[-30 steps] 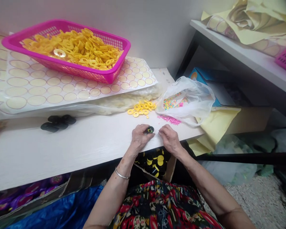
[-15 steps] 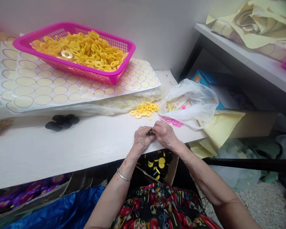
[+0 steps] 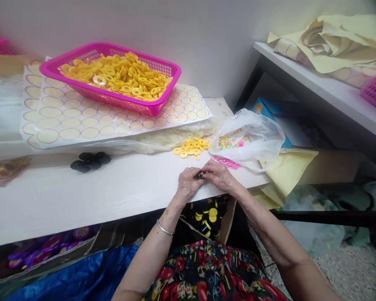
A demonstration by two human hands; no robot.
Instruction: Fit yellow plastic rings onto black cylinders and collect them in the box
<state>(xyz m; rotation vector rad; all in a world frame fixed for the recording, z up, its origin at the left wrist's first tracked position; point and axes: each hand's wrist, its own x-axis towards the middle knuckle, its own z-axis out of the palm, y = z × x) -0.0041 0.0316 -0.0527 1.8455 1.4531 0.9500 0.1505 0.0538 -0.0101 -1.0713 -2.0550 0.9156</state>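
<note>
My left hand is closed around a small black piece near the table's front edge. Bits of colour show on that piece, but its exact kind is hard to make out. From the other side my right hand bends over it, fingertips pinched at its top; whether they hold a tiny part too is hidden. Just beyond the hands lie small pink rings and a heap of yellow ring-shaped pieces. Several black oval pieces lie farther left on the white table.
A pink basket full of yellow rings stands on sticker sheets. A clear plastic bag of coloured beads lies at right. Below the table edge, a carton holds black-and-yellow pieces. A white shelf juts in at upper right.
The view has shifted slightly, so the basket and the black pieces sit farther right. My right fingers have shifted a little on the black piece, whose top shows more now.
</note>
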